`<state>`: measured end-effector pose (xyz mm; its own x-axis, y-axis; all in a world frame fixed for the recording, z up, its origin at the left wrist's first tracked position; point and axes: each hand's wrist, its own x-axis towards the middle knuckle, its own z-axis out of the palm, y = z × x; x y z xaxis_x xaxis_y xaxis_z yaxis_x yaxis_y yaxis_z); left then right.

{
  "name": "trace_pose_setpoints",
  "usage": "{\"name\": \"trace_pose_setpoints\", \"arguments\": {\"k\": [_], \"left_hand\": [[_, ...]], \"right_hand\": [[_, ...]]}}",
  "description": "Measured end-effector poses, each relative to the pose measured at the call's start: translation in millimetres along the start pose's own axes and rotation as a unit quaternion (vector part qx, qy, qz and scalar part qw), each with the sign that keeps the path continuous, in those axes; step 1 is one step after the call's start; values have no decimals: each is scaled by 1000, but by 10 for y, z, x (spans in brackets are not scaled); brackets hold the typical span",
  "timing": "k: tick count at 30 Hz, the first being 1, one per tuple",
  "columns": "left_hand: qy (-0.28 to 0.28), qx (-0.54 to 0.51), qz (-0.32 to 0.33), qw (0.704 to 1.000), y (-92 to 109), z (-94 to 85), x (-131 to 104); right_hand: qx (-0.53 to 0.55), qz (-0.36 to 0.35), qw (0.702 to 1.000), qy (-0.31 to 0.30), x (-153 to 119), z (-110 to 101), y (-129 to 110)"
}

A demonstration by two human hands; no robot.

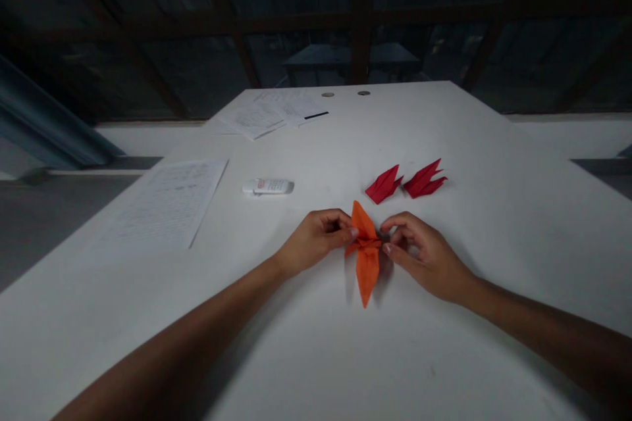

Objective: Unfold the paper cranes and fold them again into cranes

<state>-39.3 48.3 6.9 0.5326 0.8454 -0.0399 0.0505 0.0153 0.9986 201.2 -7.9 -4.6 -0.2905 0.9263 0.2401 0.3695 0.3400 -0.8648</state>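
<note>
An orange folded paper piece point(367, 266) with two long pointed flaps, one toward the far side and one toward me, is between my hands over the white table. My left hand point(320, 240) pinches its left side between thumb and fingers. At its right edge is my right hand point(425, 253), fingers curled and apart, with thumb and fingertips close to the small folds in the middle. Whether those fingertips touch the paper is hard to tell. Just beyond lie two red folded paper pieces, one on the left point(384, 185) and one on the right point(424, 181).
A white tube-shaped bottle point(268, 187) lies left of the red pieces. One written sheet point(162, 204) is at the table's left side, and more papers point(261, 116) lie farther back. Two round discs sit near the far edge of the white table point(306, 355).
</note>
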Motion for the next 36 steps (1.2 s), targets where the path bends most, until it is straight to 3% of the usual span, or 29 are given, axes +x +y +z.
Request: {"name": "trace_pose_setpoints", "arguments": {"k": [6, 13, 18, 27, 36], "left_hand": [[-15, 32, 13, 999, 31, 30, -17], [-36, 33, 81, 996, 49, 71, -125], [-7, 103, 74, 992, -26, 120, -114], [65, -29, 45, 996, -46, 76, -27], [20, -13, 73, 997, -58, 89, -36]], "right_hand": [[-40, -74, 996, -10, 35, -6, -60], [-16, 4, 999, 33, 59, 18, -28], [27, 40, 999, 5, 47, 24, 3], [64, 66, 996, 18, 44, 39, 76], [43, 68, 997, 9, 34, 21, 9]]}}
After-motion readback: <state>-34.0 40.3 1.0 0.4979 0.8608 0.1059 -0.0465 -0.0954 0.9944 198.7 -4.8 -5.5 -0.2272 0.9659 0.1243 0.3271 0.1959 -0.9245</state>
